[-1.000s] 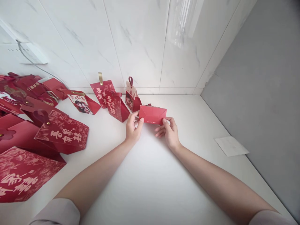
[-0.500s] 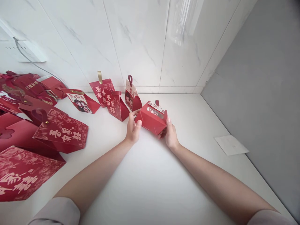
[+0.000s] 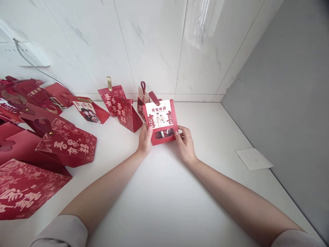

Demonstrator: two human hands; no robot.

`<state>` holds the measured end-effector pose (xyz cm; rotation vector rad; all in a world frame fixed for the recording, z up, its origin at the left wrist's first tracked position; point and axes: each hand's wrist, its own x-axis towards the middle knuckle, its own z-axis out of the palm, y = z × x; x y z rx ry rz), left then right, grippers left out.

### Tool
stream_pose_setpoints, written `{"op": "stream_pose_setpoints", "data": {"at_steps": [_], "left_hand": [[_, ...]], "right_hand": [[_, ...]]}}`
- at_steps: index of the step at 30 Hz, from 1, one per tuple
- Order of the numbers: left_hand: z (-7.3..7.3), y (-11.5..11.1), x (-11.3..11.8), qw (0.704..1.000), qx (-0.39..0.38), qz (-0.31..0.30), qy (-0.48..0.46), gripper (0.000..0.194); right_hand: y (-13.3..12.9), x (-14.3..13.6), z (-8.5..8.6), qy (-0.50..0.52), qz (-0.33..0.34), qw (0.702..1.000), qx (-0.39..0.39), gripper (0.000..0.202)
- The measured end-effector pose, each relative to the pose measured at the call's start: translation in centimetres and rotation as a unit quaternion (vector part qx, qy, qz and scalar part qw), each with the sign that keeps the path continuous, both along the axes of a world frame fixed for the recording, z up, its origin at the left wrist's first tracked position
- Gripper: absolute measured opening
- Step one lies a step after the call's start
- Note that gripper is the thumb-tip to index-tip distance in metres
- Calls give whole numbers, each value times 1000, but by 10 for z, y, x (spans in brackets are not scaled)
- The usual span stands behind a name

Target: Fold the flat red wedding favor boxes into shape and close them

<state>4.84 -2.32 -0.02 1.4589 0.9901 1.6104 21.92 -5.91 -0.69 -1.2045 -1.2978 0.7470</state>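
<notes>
A red gift box (image 3: pixel 164 137) with a white printed panel, a small window and a dark red strap at its top is held between both hands, its front facing me. My left hand (image 3: pixel 145 139) grips its left edge, thumb on the front. At the right edge, my right hand (image 3: pixel 185 143) holds it with the thumb near the lower corner. Just behind and to the left stand a beige and red box (image 3: pixel 141 103), a red triangular box (image 3: pixel 128 115) and a red box with a gold strap (image 3: pixel 110 97).
Several larger red boxes (image 3: pixel 66 142) crowd the left side of the white table (image 3: pixel 159 199). A red box with a printed couple (image 3: pixel 88 111) lies behind them. A white paper (image 3: pixel 254 159) is at the right edge. Tiled wall (image 3: pixel 154 44) behind, grey surface to the right.
The held box has turned from showing its plain red side to showing its printed front with the window. Both hands have shifted their hold slightly.
</notes>
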Motion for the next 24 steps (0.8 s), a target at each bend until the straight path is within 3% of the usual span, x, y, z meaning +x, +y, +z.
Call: {"op": "stream_pose_setpoints", "data": {"at_steps": [6, 11, 24], "left_hand": [[2, 0, 1, 995, -70, 10, 64, 46], [4, 2, 1, 993, -102, -3, 57, 50], [3, 4, 1, 993, -112, -17, 40, 51]], "right_hand": [[3, 1, -1, 76, 45, 996, -26, 18], [4, -1, 3, 124, 69, 988, -64, 14], [5, -1, 3, 149, 87, 982, -78, 20]]}}
